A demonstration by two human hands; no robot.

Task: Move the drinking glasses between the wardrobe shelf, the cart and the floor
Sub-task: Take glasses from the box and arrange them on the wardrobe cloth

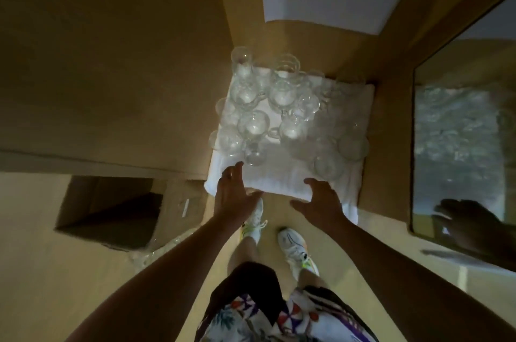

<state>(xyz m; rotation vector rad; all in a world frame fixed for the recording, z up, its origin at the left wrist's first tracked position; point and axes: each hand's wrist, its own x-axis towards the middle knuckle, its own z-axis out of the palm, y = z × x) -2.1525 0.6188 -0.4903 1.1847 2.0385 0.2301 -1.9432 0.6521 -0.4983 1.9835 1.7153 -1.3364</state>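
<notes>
Many glasses (254,121) crowd the white towel (282,177) at frame centre; both hands, left (236,193) and right (321,202), reach empty, fingers spread; nothing lifted yet.

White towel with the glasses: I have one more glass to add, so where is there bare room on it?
The near strip of the towel is bare, between the left hand and right hand, below the nearest glasses. The middle and far end are crowded.
</notes>
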